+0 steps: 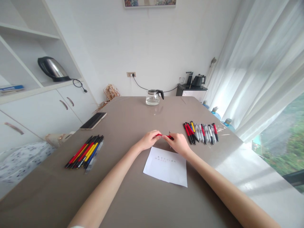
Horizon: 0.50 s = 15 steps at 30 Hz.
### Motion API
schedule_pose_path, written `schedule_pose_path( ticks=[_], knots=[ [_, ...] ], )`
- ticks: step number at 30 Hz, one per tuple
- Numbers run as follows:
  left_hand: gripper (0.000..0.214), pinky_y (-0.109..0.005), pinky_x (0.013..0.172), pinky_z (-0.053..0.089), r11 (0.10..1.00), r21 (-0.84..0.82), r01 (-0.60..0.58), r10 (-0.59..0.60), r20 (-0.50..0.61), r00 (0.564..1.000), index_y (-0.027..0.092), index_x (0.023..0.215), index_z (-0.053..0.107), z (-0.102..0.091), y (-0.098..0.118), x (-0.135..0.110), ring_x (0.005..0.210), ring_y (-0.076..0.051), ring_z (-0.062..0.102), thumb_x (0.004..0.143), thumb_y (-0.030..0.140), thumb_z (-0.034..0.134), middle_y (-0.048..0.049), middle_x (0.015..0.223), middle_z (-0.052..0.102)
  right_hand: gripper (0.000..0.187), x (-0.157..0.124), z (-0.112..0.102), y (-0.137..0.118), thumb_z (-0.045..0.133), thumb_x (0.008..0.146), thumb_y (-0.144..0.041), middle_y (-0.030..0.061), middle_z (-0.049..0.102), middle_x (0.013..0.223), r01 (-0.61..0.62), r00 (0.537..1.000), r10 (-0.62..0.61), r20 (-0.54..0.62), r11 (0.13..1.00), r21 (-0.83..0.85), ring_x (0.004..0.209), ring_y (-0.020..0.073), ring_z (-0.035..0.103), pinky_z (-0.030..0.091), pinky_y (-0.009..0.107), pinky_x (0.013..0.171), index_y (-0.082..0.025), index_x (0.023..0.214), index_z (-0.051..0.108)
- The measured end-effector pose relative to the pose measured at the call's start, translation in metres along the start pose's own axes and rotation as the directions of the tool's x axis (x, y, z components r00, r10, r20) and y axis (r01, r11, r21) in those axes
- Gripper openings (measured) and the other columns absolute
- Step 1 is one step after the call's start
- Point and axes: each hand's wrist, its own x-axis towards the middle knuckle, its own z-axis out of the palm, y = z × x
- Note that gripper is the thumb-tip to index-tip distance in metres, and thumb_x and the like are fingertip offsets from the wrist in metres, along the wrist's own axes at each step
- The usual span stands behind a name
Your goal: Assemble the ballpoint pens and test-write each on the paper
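Between my two hands is a red pen [159,135], held level just beyond a sheet of white paper. My left hand [149,139] is closed on the left end, and my right hand [178,143] grips the right end, where a dark part shows. Fingers cover the pen's middle. A thin greyish piece sticks up by the right fingers, too small to make out. Several handwritten marks are on the white paper [166,169]. To the right lies a row of pens [200,133], red, clear and black. Another group of pens [85,152], red, yellow and clear, lies at left.
A glass pot [152,98] with a black handle stands at the table's far end. A black phone [94,121] lies at the left edge. Beyond the table, a steel kettle [53,69] sits on a shelf, and a white curtain [256,63] hangs right.
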Motion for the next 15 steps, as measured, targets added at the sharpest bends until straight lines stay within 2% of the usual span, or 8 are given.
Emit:
schedule_pose_path(
  ticks=[3, 7, 10, 15],
  knots=[
    [0.03, -0.023, 0.062, 0.037, 0.998, 0.061, 0.007, -0.007, -0.005, 1.0, 0.019, 0.082, 0.053, -0.001, -0.002, -0.001, 0.066, -0.011, 0.046, 0.085, 0.038, 0.03, -0.0002, 0.075, 0.05, 0.041, -0.001, -0.001, 0.006, 0.034, 0.08, -0.051, -0.0011, 0.048, 0.048, 0.083, 0.996, -0.084, 0.016, 0.996, 0.035, 0.045, 0.0093, 0.039, 0.026, 0.021, 0.047, -0.018, 0.057, 0.043],
    [0.028, -0.024, 0.064, 0.039, 0.98, 0.198, 0.006, 0.001, -0.031, 1.0, 0.019, 0.083, 0.051, -0.002, -0.003, -0.004, 0.068, -0.011, 0.048, 0.085, 0.035, 0.029, -0.0016, 0.08, 0.049, 0.027, -0.002, -0.001, 0.012, 0.032, 0.084, -0.037, 0.0011, 0.055, 0.066, 0.201, 0.979, -0.201, 0.016, 0.979, 0.013, 0.059, 0.0107, 0.048, 0.03, 0.02, 0.053, -0.018, 0.073, 0.047],
    [0.027, -0.026, 0.066, 0.039, 0.943, 0.332, 0.003, 0.018, -0.059, 0.998, 0.018, 0.084, 0.05, -0.004, -0.003, -0.007, 0.072, -0.013, 0.049, 0.086, 0.032, 0.026, -0.0034, 0.086, 0.049, 0.022, -0.003, 0.0, 0.014, 0.03, 0.085, -0.031, 0.0023, 0.057, 0.076, 0.222, 0.975, -0.222, 0.017, 0.975, -0.033, 0.066, 0.0116, 0.05, 0.031, 0.021, 0.056, -0.019, 0.083, 0.048],
    [0.026, -0.027, 0.067, 0.039, 0.875, 0.485, 0.009, 0.035, -0.083, 0.996, 0.018, 0.085, 0.048, -0.004, -0.003, -0.009, 0.075, -0.015, 0.049, 0.086, 0.03, 0.025, -0.0047, 0.086, 0.05, 0.02, -0.002, 0.003, 0.018, 0.032, 0.085, -0.03, 0.0026, 0.057, 0.077, 0.233, 0.972, -0.233, 0.021, 0.964, -0.126, 0.068, 0.0129, 0.051, 0.031, 0.021, 0.056, -0.019, 0.084, 0.049]
  ],
)
